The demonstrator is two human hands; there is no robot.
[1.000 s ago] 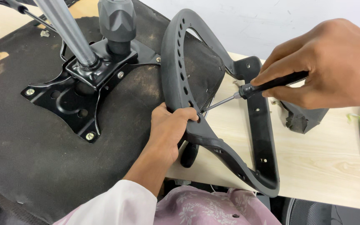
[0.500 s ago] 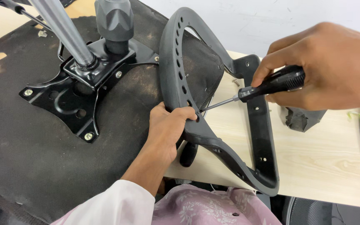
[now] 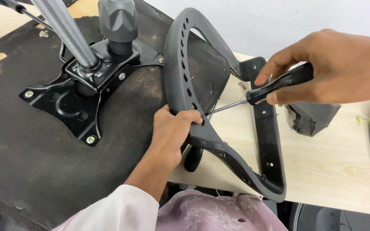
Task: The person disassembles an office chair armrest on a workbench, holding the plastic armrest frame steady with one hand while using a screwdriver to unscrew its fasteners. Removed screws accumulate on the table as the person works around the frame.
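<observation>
Single head view, looking steeply down, close over table (image 3: 330,171) edge.

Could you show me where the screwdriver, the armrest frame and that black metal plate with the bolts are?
screwdriver (image 3: 279,84): head view, on its black handle.
armrest frame (image 3: 180,64): head view, on the curved strip with holes.
black metal plate (image 3: 67,107): head view, on its flat lower wing.

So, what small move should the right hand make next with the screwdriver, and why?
Probably keep the screwdriver pressed in and turn it: its tip already sits at a hole in the armrest, which the left hand grips steady beside the upturned seat.
</observation>
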